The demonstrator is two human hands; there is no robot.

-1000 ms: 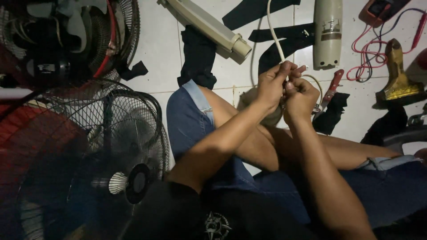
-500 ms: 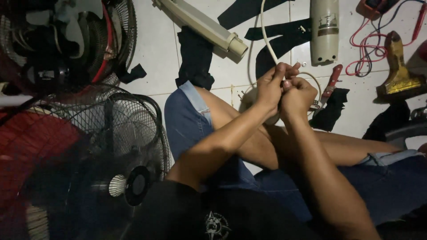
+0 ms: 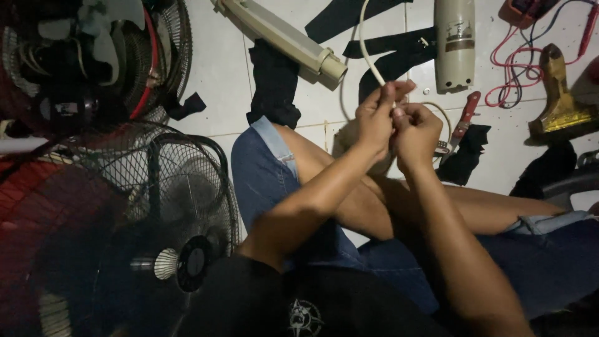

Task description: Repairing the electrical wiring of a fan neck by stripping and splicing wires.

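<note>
Both hands up over the knees, centre of scene. Left hand [image 3: 374, 118] pinched shut on the white cord [image 3: 368, 56], which runs off far. Right hand [image 3: 417, 130] closed on the cord end, touching left. Fan grille [image 3: 156, 187] near left; knife [image 3: 462, 125] just right.

One cam only, head-worn, looking steeply down from above the person's chest onto lap and tiled floor [image 3: 218, 81]. It's sitting close: forearms are filling the frame's lower half, hands [image 3: 399, 122] meeting just above centre, toward 12 o'clock. Top of frame is facing away from the body; fan guard [image 3: 181, 187] is lying at 9 o'clock, red-leaded meter [image 3: 530, 9] at 1 o'clock. No 2nd view, so no shared area.
</note>
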